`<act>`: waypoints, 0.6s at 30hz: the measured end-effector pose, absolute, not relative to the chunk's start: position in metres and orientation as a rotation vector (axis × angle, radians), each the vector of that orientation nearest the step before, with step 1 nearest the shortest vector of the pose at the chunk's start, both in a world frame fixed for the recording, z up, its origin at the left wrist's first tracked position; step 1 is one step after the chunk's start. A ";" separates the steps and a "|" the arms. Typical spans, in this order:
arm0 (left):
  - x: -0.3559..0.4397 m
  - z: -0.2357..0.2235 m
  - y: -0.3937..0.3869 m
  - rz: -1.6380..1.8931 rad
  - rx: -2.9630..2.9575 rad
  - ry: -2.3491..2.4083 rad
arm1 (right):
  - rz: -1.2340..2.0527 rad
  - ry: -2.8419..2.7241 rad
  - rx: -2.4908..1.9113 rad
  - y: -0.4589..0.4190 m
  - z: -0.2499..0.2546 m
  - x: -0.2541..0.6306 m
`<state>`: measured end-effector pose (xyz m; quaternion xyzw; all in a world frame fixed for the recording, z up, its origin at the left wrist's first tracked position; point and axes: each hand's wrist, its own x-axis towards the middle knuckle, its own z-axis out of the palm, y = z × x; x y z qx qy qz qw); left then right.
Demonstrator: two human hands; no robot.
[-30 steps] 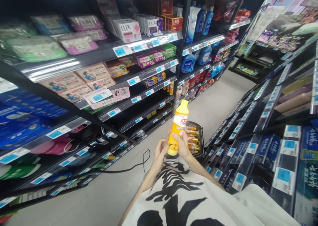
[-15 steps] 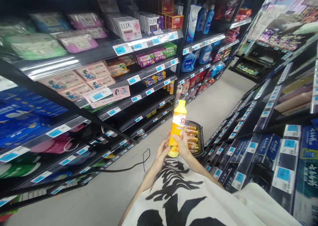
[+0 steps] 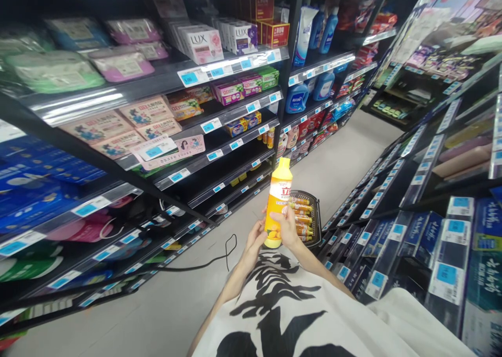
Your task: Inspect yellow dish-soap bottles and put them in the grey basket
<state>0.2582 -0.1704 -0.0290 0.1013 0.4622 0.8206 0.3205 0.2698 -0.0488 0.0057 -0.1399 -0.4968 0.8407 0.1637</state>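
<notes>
A yellow detergent bottle [image 3: 279, 189] with a white and orange label stands nearly upright in front of my body, its label turned toward me. My left hand [image 3: 257, 237] is closed round its lower left side. From the right, my right hand [image 3: 287, 227] grips the bottle with the thumb across the front of the label. The fingers behind the bottle are hidden. Just beyond my right hand, a black basket [image 3: 317, 210] on the floor holds several similar bottles [image 3: 301, 219] lying on their sides, partly covered by my hand and the held bottle.
Shelves on the left carry LUX soap boxes [image 3: 202, 44], wrapped packs [image 3: 121, 64] and blue jugs [image 3: 297, 98]. A black cable [image 3: 196, 269] trails over the grey floor [image 3: 129, 315]. Close on the right, another shelf rack [image 3: 396, 231] holds blue boxes. The aisle runs on ahead.
The bottle has tilted slightly, its top shifting a little to the left. Both hands keep their grip on it, and the basket stays in place.
</notes>
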 end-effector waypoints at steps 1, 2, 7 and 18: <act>0.258 -0.030 -0.171 2.158 0.275 1.213 | 2.396 -1.422 -0.391 -0.049 0.005 0.270; 0.258 -0.031 -0.171 2.158 0.285 1.210 | 2.394 -1.431 -0.379 -0.048 0.005 0.270; 0.259 -0.034 -0.172 2.148 0.318 1.231 | 2.364 -1.484 -0.294 -0.048 0.009 0.272; 0.262 -0.028 -0.173 2.211 0.436 1.718 | 2.419 -1.432 -0.344 -0.051 0.013 0.267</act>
